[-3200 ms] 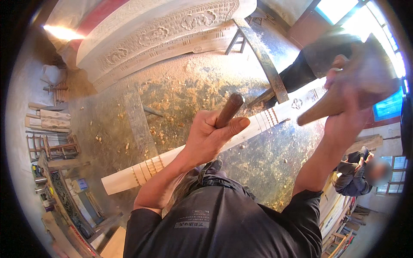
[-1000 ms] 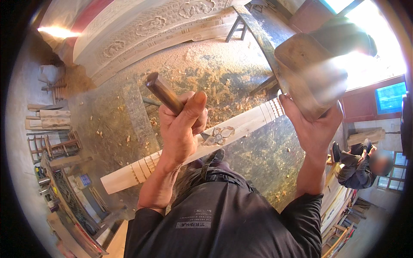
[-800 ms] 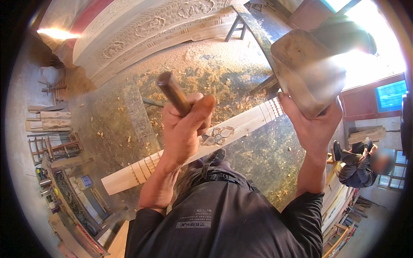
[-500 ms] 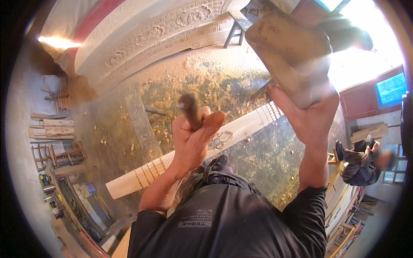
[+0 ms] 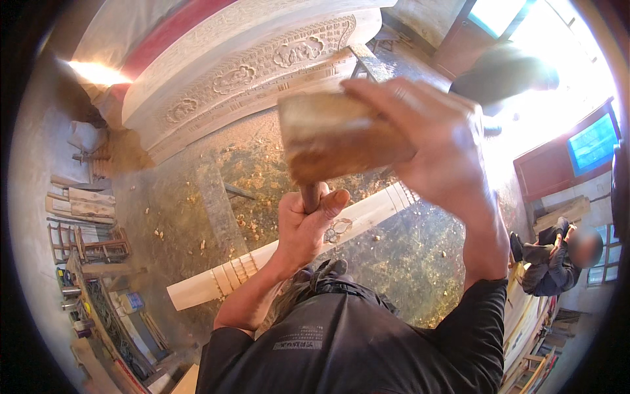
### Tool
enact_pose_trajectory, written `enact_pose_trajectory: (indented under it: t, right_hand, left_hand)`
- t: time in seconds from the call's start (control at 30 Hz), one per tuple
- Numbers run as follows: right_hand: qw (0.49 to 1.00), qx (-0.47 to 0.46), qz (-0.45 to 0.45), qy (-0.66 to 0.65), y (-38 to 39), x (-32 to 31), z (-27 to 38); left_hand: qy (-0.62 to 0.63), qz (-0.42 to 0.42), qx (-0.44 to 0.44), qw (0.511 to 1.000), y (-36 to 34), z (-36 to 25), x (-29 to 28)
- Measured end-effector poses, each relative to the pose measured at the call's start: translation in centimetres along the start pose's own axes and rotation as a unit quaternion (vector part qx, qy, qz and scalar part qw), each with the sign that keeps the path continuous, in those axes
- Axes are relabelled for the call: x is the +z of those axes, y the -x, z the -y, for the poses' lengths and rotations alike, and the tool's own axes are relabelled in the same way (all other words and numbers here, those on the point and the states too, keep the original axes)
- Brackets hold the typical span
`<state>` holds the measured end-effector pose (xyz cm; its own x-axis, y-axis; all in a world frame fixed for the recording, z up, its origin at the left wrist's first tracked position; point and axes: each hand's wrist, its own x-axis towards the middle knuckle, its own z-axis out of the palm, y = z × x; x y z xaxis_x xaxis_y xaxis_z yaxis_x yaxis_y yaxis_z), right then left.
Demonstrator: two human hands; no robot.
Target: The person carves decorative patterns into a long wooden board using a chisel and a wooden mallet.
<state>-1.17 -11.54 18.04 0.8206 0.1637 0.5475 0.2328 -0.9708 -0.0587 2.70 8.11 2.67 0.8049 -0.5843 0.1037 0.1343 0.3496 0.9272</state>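
We find the left hand (image 5: 303, 228) closed around a brown tool handle (image 5: 310, 197), over the long pale wooden beam (image 5: 367, 213), which passes below this hand and extends to both sides of it, the flower carving (image 5: 337, 230) lying just to its right. We record the right hand (image 5: 436, 144), blurred, gripping a wooden block (image 5: 341, 141) whose left end covers the handle's top; whether they touch, we cannot tell. Beyond both hands, we note a large carved panel (image 5: 262, 75).
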Motion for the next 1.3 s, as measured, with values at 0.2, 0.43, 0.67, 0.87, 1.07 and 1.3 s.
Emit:
enact_pose_trajectory:
  t: [0.2, 0.43, 0.67, 0.87, 1.07, 1.3]
  right_hand:
    - [0.931, 0.149, -0.045, -0.330, 2.2, -1.5, -4.1]
    - [0.979, 0.112, -0.099, -0.139, 1.7, -0.5, -1.9]
    - [0.814, 0.408, -0.175, -0.374, 11.2, 3.2, -2.0]
    - [0.725, 0.547, -0.144, -0.394, 19.9, 7.0, -2.3]
    - [0.670, 0.616, -0.138, -0.390, 25.2, 8.5, -2.3]
    - [0.629, 0.637, -0.216, -0.389, 27.0, 7.7, 0.0]
  left_hand:
    - [0.015, 0.021, 0.015, 1.000, -0.6, 0.5, 0.8]
    - [0.018, -0.009, 0.017, 1.000, -0.7, 0.1, 0.2]
    - [0.060, -0.080, 0.150, 0.984, 0.3, -1.1, -2.2]
    - [-0.078, -0.147, 0.151, 0.974, 2.6, -1.6, -0.6]
    - [-0.278, 0.149, 0.277, 0.908, 3.7, -0.3, 1.7]
    - [-0.157, 0.312, 0.252, 0.902, 4.0, 2.4, 4.4]
